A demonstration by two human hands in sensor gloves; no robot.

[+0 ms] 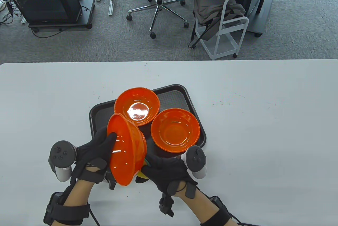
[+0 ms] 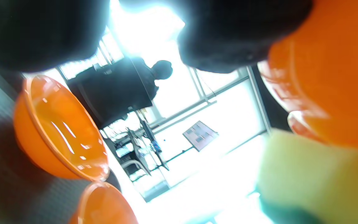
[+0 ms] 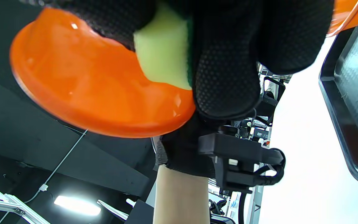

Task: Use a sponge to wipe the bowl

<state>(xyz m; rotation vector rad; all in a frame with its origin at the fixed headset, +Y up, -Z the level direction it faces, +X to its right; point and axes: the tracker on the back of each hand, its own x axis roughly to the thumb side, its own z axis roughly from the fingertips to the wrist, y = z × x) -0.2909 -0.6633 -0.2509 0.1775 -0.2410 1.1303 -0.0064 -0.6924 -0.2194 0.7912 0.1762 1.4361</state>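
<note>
My left hand (image 1: 99,148) grips an orange bowl (image 1: 126,148) by its rim and holds it tilted on edge above the tray's near left corner, its inside facing left. The bowl also shows in the left wrist view (image 2: 331,74) and the right wrist view (image 3: 98,93). My right hand (image 1: 165,169) holds a yellow-green sponge (image 1: 142,174) and presses it against the bowl's outer underside. The sponge is mostly hidden in the table view. It shows in the right wrist view (image 3: 163,49) and the left wrist view (image 2: 315,177).
A dark tray (image 1: 100,109) on the white table (image 1: 264,130) holds two more orange bowls, one at the back (image 1: 137,105) and one at the right (image 1: 175,130). Chairs and carts stand beyond the table's far edge.
</note>
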